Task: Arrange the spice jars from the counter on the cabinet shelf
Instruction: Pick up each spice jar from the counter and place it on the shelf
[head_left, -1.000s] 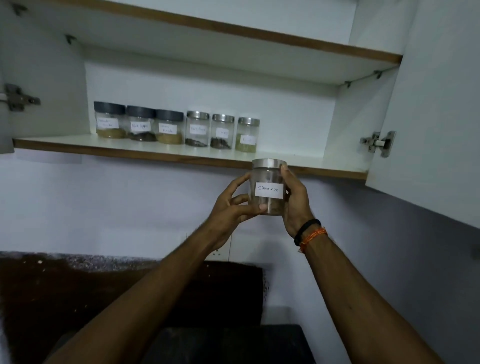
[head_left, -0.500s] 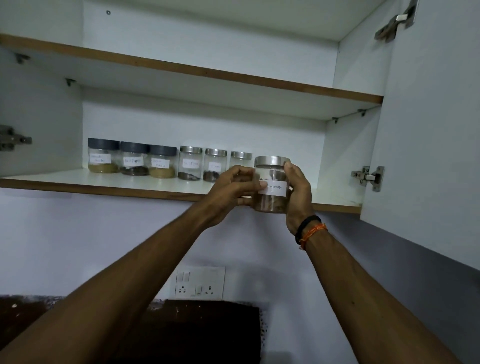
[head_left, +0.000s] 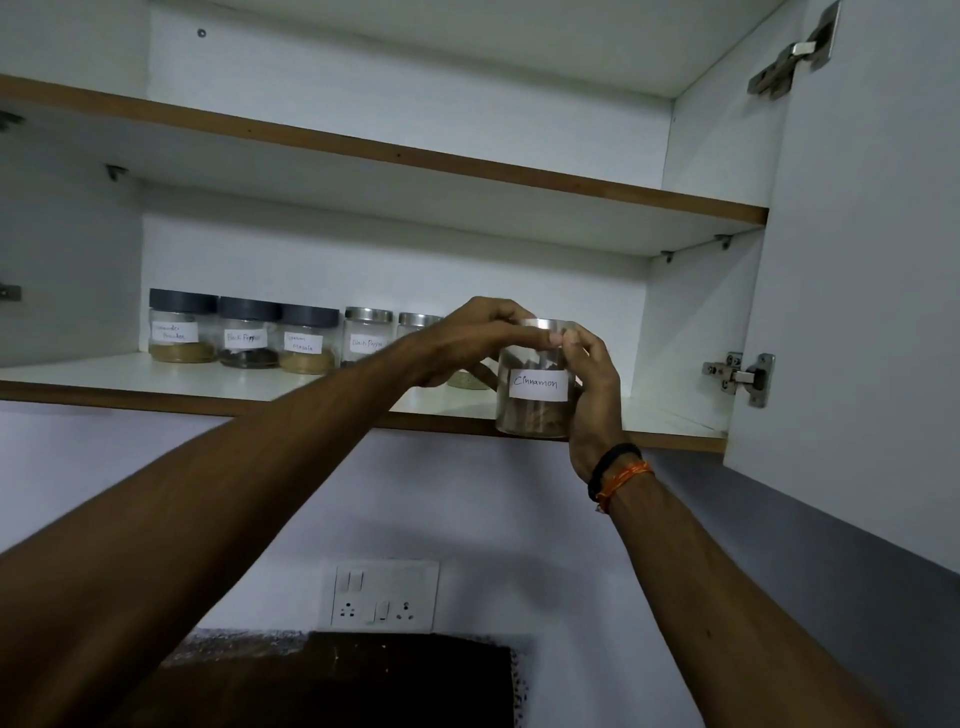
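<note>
Both hands grip a jar (head_left: 535, 382) labelled "Cinnamon": left hand (head_left: 470, 340) curled over its lid, right hand (head_left: 595, 387) round its side. Earlier held below the shelf (head_left: 156, 382), it now sits at the front edge, toward the right corner.

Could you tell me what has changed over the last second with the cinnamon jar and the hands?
Both hands raised the cinnamon jar from below the shelf to its front edge. The left hand shifted from the jar's side to its lid; the right hand keeps gripping the side. The row of jars stayed put.
</note>
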